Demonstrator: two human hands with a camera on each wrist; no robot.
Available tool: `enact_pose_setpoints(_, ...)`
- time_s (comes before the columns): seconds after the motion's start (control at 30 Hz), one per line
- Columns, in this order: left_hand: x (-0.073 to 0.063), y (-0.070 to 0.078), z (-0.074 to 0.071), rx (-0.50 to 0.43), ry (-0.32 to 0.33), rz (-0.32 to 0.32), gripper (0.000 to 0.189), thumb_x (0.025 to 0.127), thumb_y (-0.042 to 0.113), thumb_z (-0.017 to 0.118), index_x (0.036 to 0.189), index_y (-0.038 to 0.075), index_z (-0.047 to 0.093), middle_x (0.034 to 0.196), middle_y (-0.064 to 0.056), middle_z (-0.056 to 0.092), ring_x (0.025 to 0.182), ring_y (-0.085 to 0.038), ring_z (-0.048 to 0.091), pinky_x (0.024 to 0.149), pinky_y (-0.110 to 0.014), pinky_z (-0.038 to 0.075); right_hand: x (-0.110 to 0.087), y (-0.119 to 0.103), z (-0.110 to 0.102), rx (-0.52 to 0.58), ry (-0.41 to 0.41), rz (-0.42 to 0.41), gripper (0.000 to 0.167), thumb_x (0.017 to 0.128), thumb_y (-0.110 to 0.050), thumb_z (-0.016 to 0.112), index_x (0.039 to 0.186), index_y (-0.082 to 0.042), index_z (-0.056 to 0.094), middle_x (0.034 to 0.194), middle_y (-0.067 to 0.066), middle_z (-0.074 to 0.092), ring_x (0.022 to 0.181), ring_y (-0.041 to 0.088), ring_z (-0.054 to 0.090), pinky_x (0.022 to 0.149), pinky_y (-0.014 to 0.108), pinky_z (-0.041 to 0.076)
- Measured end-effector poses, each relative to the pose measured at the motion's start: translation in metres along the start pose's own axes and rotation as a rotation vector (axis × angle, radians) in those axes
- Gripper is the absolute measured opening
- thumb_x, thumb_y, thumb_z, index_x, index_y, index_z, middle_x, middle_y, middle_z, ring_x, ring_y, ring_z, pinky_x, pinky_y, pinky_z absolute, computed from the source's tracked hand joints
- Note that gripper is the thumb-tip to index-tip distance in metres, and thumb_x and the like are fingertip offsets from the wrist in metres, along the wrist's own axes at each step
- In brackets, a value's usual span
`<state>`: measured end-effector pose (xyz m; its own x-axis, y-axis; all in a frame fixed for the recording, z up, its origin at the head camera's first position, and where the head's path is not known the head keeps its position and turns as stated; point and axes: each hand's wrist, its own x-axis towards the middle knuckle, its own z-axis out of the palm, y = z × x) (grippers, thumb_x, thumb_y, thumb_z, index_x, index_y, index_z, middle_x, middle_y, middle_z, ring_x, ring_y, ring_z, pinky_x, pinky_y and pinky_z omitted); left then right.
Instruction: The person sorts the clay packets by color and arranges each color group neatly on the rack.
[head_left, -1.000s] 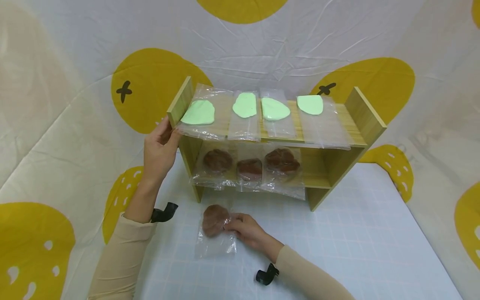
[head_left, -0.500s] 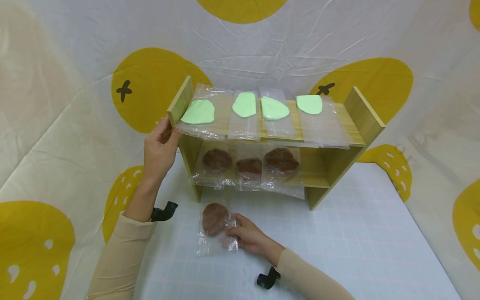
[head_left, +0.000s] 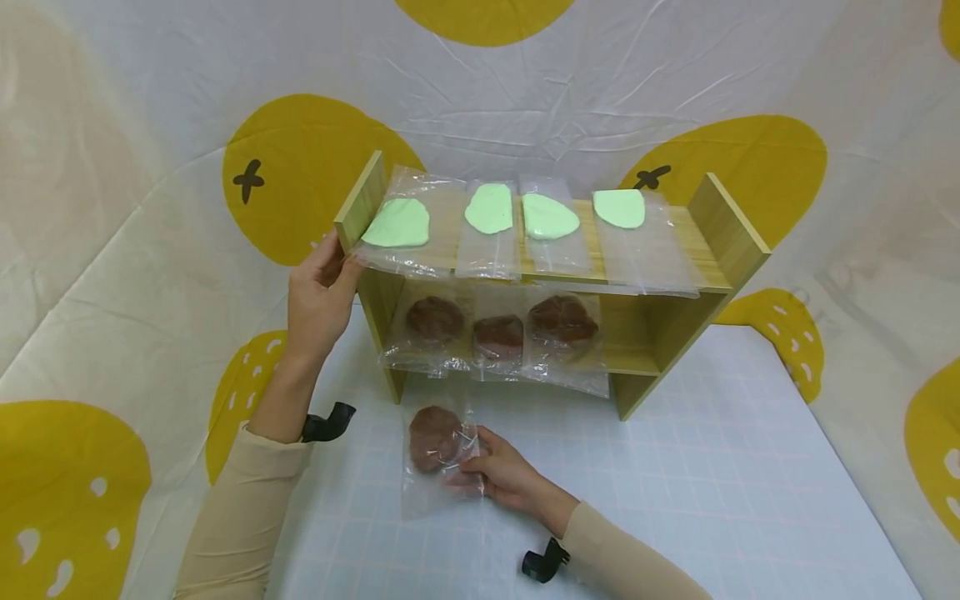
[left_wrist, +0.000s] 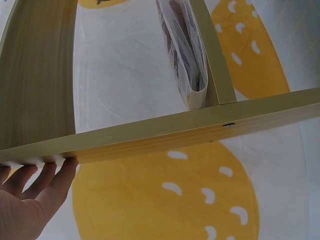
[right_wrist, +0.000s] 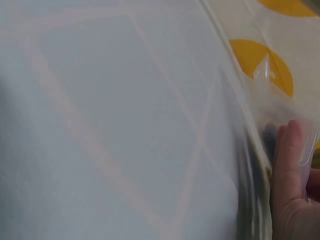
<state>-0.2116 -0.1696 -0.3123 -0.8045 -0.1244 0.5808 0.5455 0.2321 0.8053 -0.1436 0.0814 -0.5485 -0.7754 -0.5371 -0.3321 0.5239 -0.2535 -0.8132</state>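
In the head view my right hand [head_left: 510,475] pinches the edge of a clear plastic bag [head_left: 427,500] holding a flat brown patty-like piece [head_left: 435,439]. The bag is above the table, in front of a wooden shelf rack [head_left: 633,333]. In the right wrist view, clear plastic shows around my right hand [right_wrist: 290,185]. My left hand [head_left: 321,296] rests at the rack's left side panel [head_left: 363,200]. The left wrist view shows fairly straight fingers of the left hand [left_wrist: 30,200] touching that panel's outer face [left_wrist: 150,146].
Several clear bags with pale green flat pieces [head_left: 551,217] lie on the rack's top board. Three bags with brown pieces [head_left: 498,337] lie on the lower shelf; right of them is bare board [head_left: 630,333]. A checked cloth covers the table [head_left: 712,467].
My right hand and the bag have shifted slightly to the right, and its fingers have changed their hold on the bag's edge. The left hand stays at the rack.
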Motion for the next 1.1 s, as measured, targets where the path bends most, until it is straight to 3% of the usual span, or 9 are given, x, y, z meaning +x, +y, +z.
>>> enact_pose_setpoints(0.2,-0.003,0.014,0.002,-0.002,-0.001,-0.019,0.045,0.102,0.010,0.059,0.146,0.009,0.052,0.141,-0.013,0.057,0.125,-0.025,0.057,0.103,-0.037,0.047,-0.015,-0.009,-0.001,-0.052,-0.058,-0.012,0.071,0.091,0.015,0.052,0.155,-0.010,0.033,0.120,0.020,0.065,0.093,0.031,0.071,0.079,0.038,0.059)
enact_pose_setpoints(0.3,-0.003,0.014,0.002,0.001,-0.001,-0.022,0.046,0.102,0.011,0.060,0.147,0.009,0.051,0.141,-0.013,0.057,0.126,-0.026,0.057,0.103,-0.037,0.047,-0.025,-0.016,-0.001,-0.102,-0.087,-0.032,0.069,0.091,0.013,0.056,0.153,-0.009,0.036,0.105,0.014,0.070,0.088,0.024,0.071,0.073,0.032,0.059)
enact_pose_setpoints(0.4,-0.001,0.003,0.000,0.005,0.001,-0.024,0.047,0.101,0.012,0.061,0.147,0.011,0.052,0.141,-0.009,0.057,0.126,-0.024,0.057,0.102,-0.037,0.048,-0.035,-0.024,0.001,-0.148,-0.112,-0.053,0.069,0.092,0.012,0.057,0.154,-0.008,0.035,0.100,0.011,0.070,0.084,0.019,0.069,0.069,0.028,0.058)
enact_pose_setpoints(0.53,0.002,-0.013,-0.002,-0.004,0.004,-0.029,0.047,0.100,0.015,0.063,0.146,0.018,0.054,0.141,-0.005,0.058,0.125,-0.022,0.057,0.101,-0.037,0.048,-0.050,-0.038,0.006,-0.165,-0.152,-0.067,0.066,0.093,0.010,0.058,0.153,-0.006,0.035,0.106,0.012,0.069,0.085,0.018,0.069,0.072,0.033,0.060)
enact_pose_setpoints(0.63,0.002,-0.014,-0.003,-0.015,0.001,-0.026,0.047,0.100,0.017,0.064,0.146,0.020,0.054,0.140,-0.004,0.058,0.125,-0.022,0.057,0.101,-0.038,0.049,-0.062,-0.050,0.011,-0.177,-0.187,-0.088,0.061,0.094,0.009,0.058,0.150,-0.006,0.038,0.111,0.014,0.068,0.086,0.018,0.068,0.073,0.037,0.060)
enact_pose_setpoints(0.87,-0.004,0.018,0.002,-0.009,0.002,-0.031,0.045,0.101,0.012,0.061,0.146,0.011,0.054,0.139,-0.012,0.058,0.124,-0.025,0.057,0.101,-0.037,0.048,-0.089,-0.084,0.017,-0.202,-0.271,-0.197,0.061,0.097,0.007,0.058,0.152,-0.003,0.034,0.119,0.013,0.066,0.089,0.016,0.068,0.071,0.032,0.060)
enact_pose_setpoints(1.1,-0.003,0.011,0.001,-0.038,-0.005,-0.030,0.045,0.101,0.011,0.060,0.146,0.012,0.054,0.139,-0.012,0.058,0.124,-0.024,0.057,0.101,-0.035,0.048,-0.107,-0.113,0.010,-0.189,-0.290,-0.306,0.061,0.099,0.008,0.053,0.154,-0.006,0.030,0.127,0.016,0.062,0.094,0.023,0.070,0.074,0.032,0.060)
